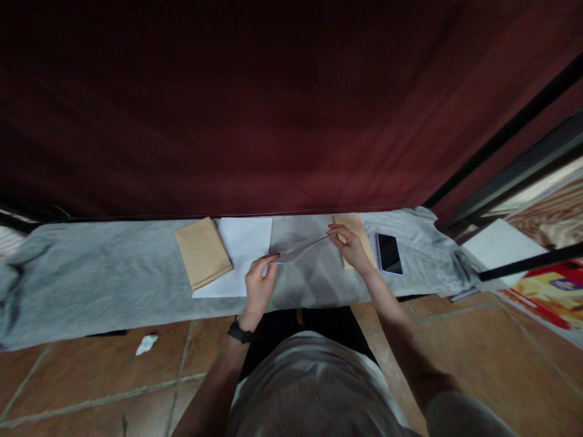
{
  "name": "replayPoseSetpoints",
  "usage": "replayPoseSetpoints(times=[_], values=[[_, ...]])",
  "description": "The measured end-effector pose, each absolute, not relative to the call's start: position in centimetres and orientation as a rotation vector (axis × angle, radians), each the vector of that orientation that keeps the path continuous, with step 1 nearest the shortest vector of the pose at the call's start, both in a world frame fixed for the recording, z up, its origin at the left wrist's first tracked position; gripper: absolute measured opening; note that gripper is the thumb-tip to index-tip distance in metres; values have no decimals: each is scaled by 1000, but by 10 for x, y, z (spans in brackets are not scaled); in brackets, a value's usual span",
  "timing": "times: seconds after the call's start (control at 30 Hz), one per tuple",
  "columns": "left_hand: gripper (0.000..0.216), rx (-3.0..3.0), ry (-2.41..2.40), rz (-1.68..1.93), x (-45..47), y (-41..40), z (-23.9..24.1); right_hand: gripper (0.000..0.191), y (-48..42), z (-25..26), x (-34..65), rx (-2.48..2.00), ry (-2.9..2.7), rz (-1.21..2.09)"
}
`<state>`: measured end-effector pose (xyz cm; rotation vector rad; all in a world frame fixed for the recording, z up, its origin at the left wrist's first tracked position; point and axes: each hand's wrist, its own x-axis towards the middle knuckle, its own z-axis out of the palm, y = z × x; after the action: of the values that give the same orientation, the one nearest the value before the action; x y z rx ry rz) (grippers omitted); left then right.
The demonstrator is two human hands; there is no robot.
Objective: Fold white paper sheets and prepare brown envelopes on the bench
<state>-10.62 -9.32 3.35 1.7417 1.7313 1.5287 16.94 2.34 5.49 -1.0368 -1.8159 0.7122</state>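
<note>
The left hand (260,282) and the right hand (350,244) each pinch one end of a thin sheet (304,248) — fingertips pressed close on it. The sheet is up in the air between them, over the grey cloth (113,267). A soft, even grip should work best: a hard tug could rip it, a slack one could crease it. Near the left hand, brown paper (203,254) lies partly on white paper (251,240). Tan paper (359,226) lies under the right hand — with the phone (389,253) just beside.
</note>
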Motion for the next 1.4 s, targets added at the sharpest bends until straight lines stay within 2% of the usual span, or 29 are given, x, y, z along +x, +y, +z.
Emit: replayPoseSetpoints(times=[0.07, 0.17, 0.3, 0.43, 0.57, 0.73, 0.87, 0.93, 1.13, 1.4], values=[[25, 2153, 1682, 1436, -106, -100, 48, 36, 22, 49, 167, -1059, -1860, 580], [31, 2623, 1589, 1099, -97, -115, 52, 61, 6, 29, 165, -1097, -1965, 447], [33, 2783, 1653, 716, -76, -138, 27, 75, -41, -10, 166, -1141, -2164, 373], [31, 2772, 1594, 526, -54, -154, 2, 85, -92, -41, 174, -1101, -2340, 486], [27, 2664, 1501, 474, -50, -157, -9, 75, -118, -52, 188, -1015, -2318, 575], [34, 2455, 1411, 607, -80, -151, -17, 58, -119, -45, 198, -1020, -2330, 624], [18, 2238, 1391, 754, -99, -144, -21, 30, -107, -33, 194, -1183, -2276, 718], [19, 2075, 1472, 832, -100, -140, -22, 21, -99, -29, 189, -1287, -2249, 741], [30, 1694, 1752, 925, -83, -122, -22, 30, -80, -25, 170, -1627, -2096, 706], [23, 1755, 2055, 727, -71, -104, -16, 53, -71, -24, 153, -1782, -2061, 628]])
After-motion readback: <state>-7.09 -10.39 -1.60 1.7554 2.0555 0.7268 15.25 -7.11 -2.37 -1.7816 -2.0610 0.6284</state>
